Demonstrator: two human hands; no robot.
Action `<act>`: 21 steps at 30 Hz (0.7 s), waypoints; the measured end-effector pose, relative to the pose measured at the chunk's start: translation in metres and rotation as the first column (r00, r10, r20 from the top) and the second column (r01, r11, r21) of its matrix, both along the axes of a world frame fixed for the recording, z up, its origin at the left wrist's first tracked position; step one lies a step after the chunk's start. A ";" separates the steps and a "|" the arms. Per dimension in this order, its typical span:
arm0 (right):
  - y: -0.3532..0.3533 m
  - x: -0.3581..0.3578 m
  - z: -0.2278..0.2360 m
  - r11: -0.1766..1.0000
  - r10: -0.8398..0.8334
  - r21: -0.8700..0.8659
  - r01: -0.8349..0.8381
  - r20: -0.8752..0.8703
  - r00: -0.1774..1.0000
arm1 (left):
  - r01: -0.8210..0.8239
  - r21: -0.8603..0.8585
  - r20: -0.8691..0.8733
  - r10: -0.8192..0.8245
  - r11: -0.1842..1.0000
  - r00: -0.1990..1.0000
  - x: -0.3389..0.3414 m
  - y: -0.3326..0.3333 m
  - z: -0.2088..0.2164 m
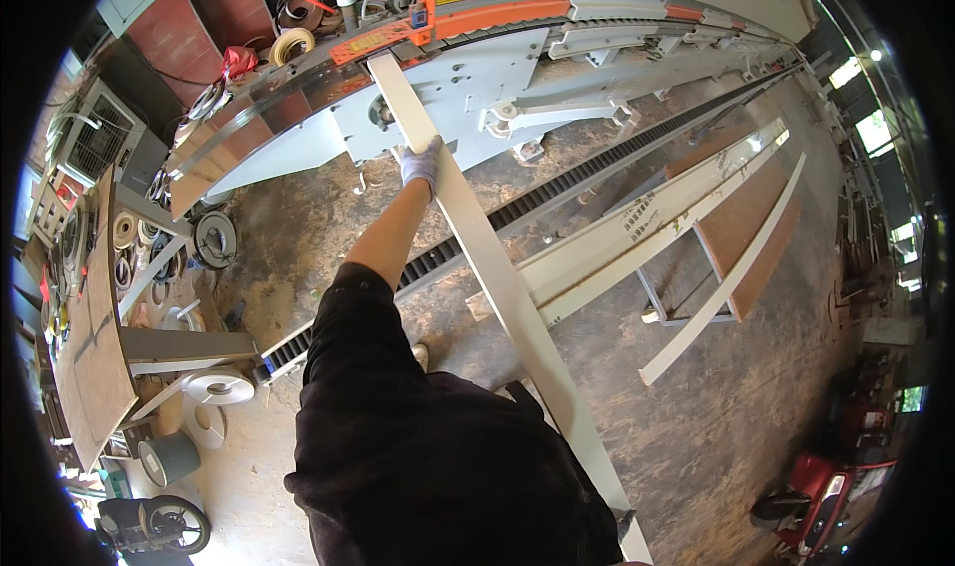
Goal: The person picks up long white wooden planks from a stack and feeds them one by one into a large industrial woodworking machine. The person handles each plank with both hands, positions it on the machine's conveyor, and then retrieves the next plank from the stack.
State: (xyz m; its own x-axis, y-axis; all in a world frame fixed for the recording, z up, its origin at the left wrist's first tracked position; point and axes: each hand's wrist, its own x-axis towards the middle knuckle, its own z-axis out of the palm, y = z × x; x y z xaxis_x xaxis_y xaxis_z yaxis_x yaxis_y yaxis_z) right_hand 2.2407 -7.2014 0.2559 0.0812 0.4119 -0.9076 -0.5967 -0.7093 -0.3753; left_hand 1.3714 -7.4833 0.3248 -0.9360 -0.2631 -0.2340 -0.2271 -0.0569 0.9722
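Note:
A long, narrow white board point(507, 297) runs from beside my body up to the machine. Its far end rests at the orange-trimmed edge of the long machine point(477, 79). My left hand point(422, 165), in a pale glove, grips the board's left edge near that far end, with the arm stretched out in a black sleeve. At the near end, only a small dark-gloved part of my right hand point(625, 522) shows, wrapped on the board's edge. The rest of that hand and its arm is hidden behind my torso.
A black roller rail point(537, 196) crosses the floor below the machine. Right of my board lie long white strips point(724, 278) and brown panels point(766, 238). Rolls of edging point(219, 387) and a brown-topped table point(95, 357) stand left. A red vehicle point(821, 491) is at the lower right.

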 end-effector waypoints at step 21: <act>0.077 -0.149 0.026 0.999 -0.032 -0.004 0.032 0.009 0.999 | -0.080 -0.022 -0.044 0.079 0.997 0.996 -0.102 0.048 -0.006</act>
State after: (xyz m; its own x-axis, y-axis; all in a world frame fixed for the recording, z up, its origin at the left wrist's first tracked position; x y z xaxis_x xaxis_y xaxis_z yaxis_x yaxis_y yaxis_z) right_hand 2.0916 -7.1247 0.2820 0.1025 0.4050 -0.9085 -0.6158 -0.6915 -0.3777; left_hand 1.2699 -7.4351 0.3189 -0.9210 -0.3416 -0.1871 -0.1809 -0.0503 0.9822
